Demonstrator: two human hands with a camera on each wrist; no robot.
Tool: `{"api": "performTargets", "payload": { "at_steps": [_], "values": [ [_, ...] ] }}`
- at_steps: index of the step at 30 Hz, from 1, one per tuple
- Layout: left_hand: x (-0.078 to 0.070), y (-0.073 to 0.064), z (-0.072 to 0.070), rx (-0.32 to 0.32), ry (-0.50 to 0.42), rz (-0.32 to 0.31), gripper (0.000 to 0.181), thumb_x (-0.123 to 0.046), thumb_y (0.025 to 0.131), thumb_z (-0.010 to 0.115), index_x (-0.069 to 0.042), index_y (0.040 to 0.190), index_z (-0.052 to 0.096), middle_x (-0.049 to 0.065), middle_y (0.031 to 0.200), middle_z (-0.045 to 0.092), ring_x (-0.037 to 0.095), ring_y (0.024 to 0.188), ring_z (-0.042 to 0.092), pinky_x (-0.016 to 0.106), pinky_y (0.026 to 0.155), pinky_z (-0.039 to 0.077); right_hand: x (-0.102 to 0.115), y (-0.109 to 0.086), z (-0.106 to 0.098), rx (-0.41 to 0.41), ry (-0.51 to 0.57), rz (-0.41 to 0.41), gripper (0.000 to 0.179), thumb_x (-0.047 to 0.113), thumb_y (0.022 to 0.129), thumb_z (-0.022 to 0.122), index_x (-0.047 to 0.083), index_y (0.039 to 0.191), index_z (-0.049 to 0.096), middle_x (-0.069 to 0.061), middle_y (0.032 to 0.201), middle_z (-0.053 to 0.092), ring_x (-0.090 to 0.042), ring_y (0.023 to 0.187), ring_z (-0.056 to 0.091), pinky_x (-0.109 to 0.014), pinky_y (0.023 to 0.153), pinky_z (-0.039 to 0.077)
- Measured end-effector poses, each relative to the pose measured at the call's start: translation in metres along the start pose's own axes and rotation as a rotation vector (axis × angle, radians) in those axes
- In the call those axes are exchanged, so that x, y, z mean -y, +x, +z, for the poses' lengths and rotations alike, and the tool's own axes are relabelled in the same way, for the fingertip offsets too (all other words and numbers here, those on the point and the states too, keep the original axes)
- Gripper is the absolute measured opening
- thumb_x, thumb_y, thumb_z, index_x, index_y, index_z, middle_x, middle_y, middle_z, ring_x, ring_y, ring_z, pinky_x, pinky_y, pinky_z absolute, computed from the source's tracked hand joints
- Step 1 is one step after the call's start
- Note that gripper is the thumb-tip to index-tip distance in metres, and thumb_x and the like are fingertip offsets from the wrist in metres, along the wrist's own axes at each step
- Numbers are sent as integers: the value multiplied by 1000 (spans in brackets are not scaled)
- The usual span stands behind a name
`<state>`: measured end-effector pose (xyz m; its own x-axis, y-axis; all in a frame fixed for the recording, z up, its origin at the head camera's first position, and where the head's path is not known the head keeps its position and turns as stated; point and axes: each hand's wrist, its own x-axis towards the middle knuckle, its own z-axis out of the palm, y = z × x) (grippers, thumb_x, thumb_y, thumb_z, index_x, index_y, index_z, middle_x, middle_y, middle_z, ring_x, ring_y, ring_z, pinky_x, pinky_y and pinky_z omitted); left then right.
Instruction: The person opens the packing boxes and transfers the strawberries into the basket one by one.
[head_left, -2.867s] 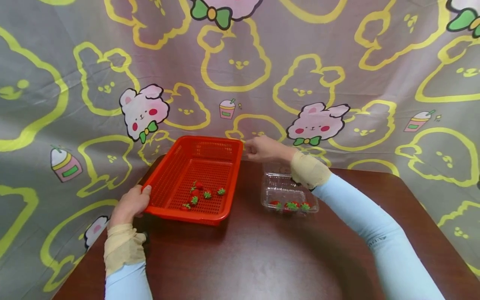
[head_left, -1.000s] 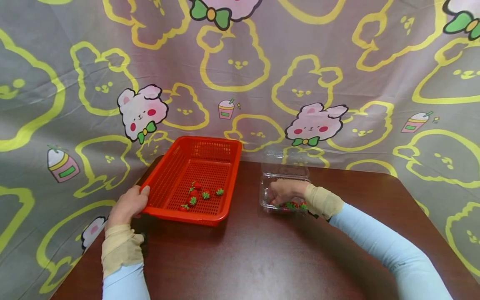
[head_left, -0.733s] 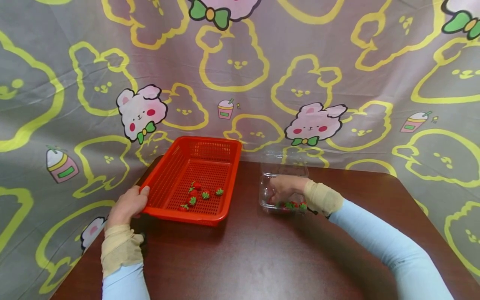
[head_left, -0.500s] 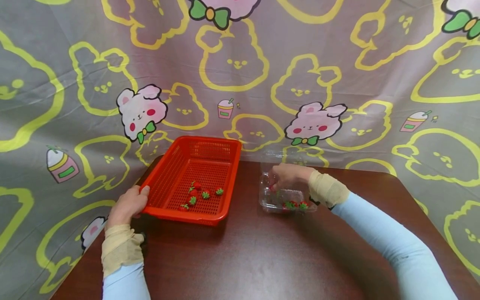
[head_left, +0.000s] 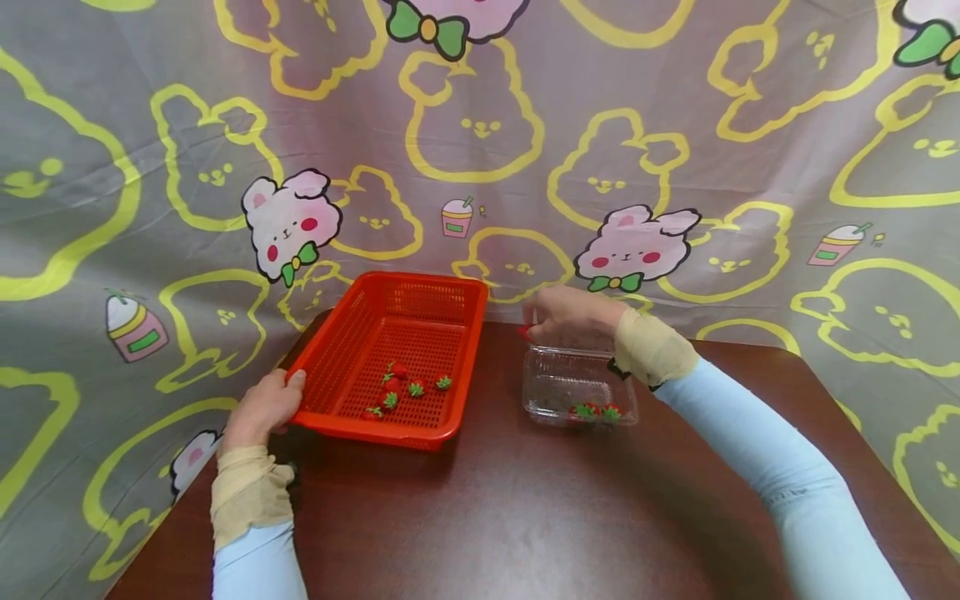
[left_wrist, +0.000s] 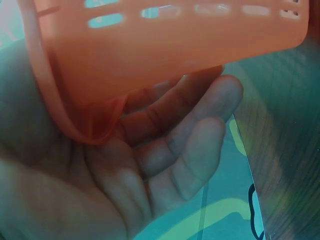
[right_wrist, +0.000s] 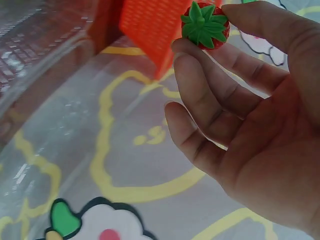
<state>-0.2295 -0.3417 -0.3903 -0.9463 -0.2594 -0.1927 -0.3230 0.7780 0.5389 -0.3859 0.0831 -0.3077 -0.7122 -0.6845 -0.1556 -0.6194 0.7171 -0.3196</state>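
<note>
Between thumb and fingertips my right hand [head_left: 573,312] pinches a strawberry [right_wrist: 205,26], its green leaves facing the wrist camera. That hand is raised above the back of a clear plastic clamshell box [head_left: 547,387], where a few strawberries [head_left: 585,411] lie along the front. My left hand [head_left: 264,407] grips the near left corner of a red plastic basket [head_left: 468,350]. In the left wrist view its fingers [left_wrist: 200,155] curl under the basket's rim, and the thumb is not clearly seen there. Several strawberries [head_left: 390,392] lie in the basket's near half.
Both containers stand on a dark brown wooden table [head_left: 510,517], the basket left of the box. A grey curtain [head_left: 480,200] with yellow cartoon outlines hangs right behind the table's back edge. The box's clear lid stands up at its rear, partly behind the right hand.
My right hand reached from beside the basket into the clear box, took hold of a strawberry and lifted it up and back. The left hand has stayed on the basket.
</note>
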Motion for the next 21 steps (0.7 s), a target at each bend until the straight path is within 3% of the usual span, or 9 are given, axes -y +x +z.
{"api": "performTargets", "payload": {
  "at_steps": [6, 9, 13, 21],
  "values": [
    [1, 1, 0, 0, -6, 4, 48, -37, 105, 30, 7, 118, 43, 25, 100, 54, 32, 79, 60, 40, 65, 56, 19, 17, -15, -69, -139, -162, 14, 17, 85, 66, 11, 97, 70, -2, 75, 70, -15, 67, 58, -31, 65, 48],
    [1, 2, 0, -2, -1, 0, 50, -38, 105, 30, 7, 120, 43, 25, 102, 54, 32, 79, 60, 41, 66, 56, 30, 27, -19, -83, -156, -206, 15, 16, 85, 66, 10, 98, 71, -1, 72, 70, -13, 66, 57, -32, 67, 48],
    [2, 3, -1, -19, 3, 26, 49, -37, 105, 29, 7, 117, 45, 27, 102, 55, 31, 76, 62, 38, 61, 55, 45, 42, -22, -99, -152, -214, 15, 19, 87, 66, 12, 99, 72, -2, 72, 68, -14, 66, 55, -32, 68, 48],
    [3, 2, -1, -15, -15, 43, 48, -37, 105, 29, 7, 116, 46, 28, 101, 56, 32, 78, 62, 39, 62, 57, 66, 70, -16, -59, -80, -219, 21, 23, 91, 65, 12, 109, 70, -3, 90, 71, -14, 79, 62, -28, 71, 49]
  ]
}}
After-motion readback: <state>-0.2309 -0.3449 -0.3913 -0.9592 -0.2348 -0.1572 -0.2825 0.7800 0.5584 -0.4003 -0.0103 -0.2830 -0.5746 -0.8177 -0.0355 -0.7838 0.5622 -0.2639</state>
